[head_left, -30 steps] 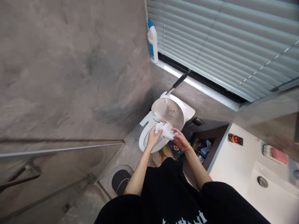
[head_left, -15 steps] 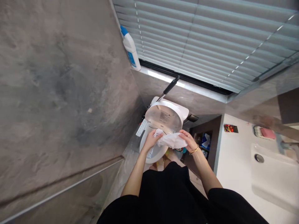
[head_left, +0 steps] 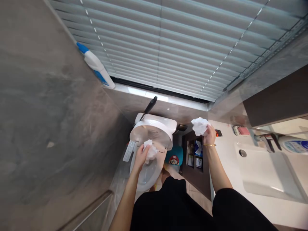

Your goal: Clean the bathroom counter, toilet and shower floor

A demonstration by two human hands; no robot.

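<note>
Left fingers (head_left: 144,150) pinch one white wad (head_left: 152,152) above the toilet (head_left: 159,166), right fingers (head_left: 210,129) grip another wad (head_left: 199,126), with a bottle (head_left: 97,68) toward the toilet's eleven o'clock, sink (head_left: 264,173) at three.

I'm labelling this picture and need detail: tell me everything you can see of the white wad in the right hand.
The white wad is crumpled and loosely bunched, with ruffled, uneven edges and no visible print. It looks like thin, soft tissue, though the exact material can't be confirmed. The right hand pinches it by one side, and the rest sticks out toward the picture's left. It is held up in the air, apparently touching nothing but that hand.
</note>
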